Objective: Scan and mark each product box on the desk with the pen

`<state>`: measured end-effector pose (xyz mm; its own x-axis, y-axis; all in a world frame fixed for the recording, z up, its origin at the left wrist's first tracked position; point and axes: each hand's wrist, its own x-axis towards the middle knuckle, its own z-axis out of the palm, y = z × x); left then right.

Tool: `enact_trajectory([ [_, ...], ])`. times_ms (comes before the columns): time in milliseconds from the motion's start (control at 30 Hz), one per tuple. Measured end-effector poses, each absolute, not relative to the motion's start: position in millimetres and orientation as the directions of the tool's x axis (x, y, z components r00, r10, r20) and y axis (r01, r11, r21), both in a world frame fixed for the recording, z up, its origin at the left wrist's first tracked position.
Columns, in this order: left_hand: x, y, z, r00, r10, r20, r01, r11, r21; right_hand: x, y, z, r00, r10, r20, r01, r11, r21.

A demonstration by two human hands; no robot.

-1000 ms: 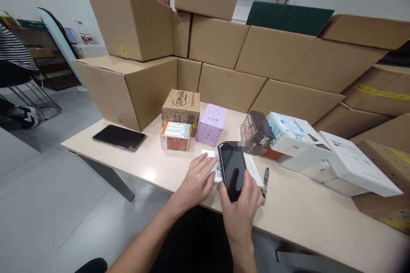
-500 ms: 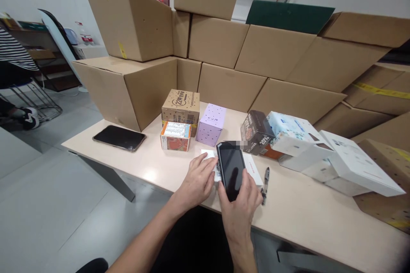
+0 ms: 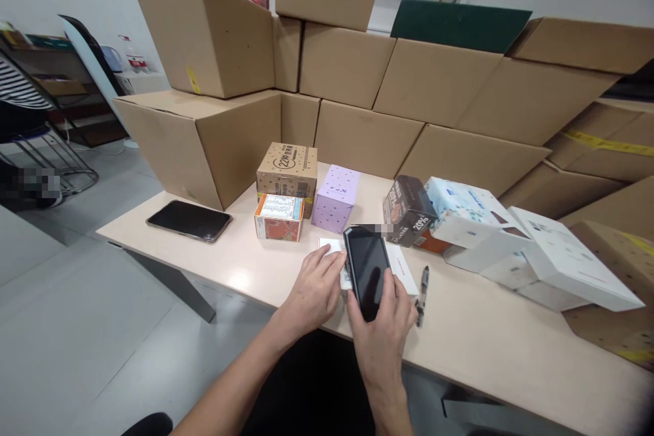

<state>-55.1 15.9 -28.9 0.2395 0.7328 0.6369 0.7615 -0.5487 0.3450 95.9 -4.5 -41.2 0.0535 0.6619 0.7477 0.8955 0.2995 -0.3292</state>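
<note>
A black phone [image 3: 366,272] with a dark screen is tilted above the table's front part. My right hand [image 3: 384,317] grips its lower end, with the thumb on the left edge and the fingers along the right edge. My left hand [image 3: 317,283] is closed against the phone's left side, fingertips touching that edge. Beneath the phone lies a flat white box [image 3: 403,271], partly covered by it and by my hands. Just right of that box is a black pen [image 3: 423,294].
On the table [image 3: 485,327] stand an orange-and-white carton [image 3: 278,218], a brown printed box [image 3: 287,167], a purple box [image 3: 334,199], a dark brown box [image 3: 406,211] and several white boxes [image 3: 470,208]. A second phone [image 3: 190,221] lies left. Stacked cardboard boxes [image 3: 357,136] wall the back.
Both hands and the phone hold almost the same pose. The whole view has shifted very slightly.
</note>
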Motion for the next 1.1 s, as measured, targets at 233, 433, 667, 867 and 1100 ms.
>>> enact_trajectory([
  [233, -54.7, 16.2, -27.9, 0.228, 0.735, 0.638, 0.755, -0.547, 0.360, 94.6, -4.6, -41.5, 0.068, 0.657, 0.751, 0.896, 0.291, -0.335],
  [433, -54.9, 16.1, -28.9, 0.227, 0.741, 0.632, 0.756, -0.543, 0.365, 94.0, -4.5, -41.9, 0.080, 0.668, 0.740, 0.894, 0.280, -0.350],
  [667, -54.4, 16.3, -27.3, 0.216, 0.726, 0.653, 0.748, -0.553, 0.367, 95.3, -3.4, -44.1, 0.088, 0.684, 0.724, 0.874, 0.296, -0.386],
  [867, -57.3, 17.2, -29.3, 0.190, 0.744, 0.640, 0.716, -0.551, 0.428, 112.7, -11.9, -36.0, 0.189, 0.724, 0.663, 0.797, 0.282, -0.534],
  [1100, -61.8, 18.3, -15.5, 0.075, 0.952, 0.296, 0.599, -0.280, 0.751, 197.9, -28.1, -22.9, 0.412, 0.727, 0.550, 0.827, -0.046, -0.560],
])
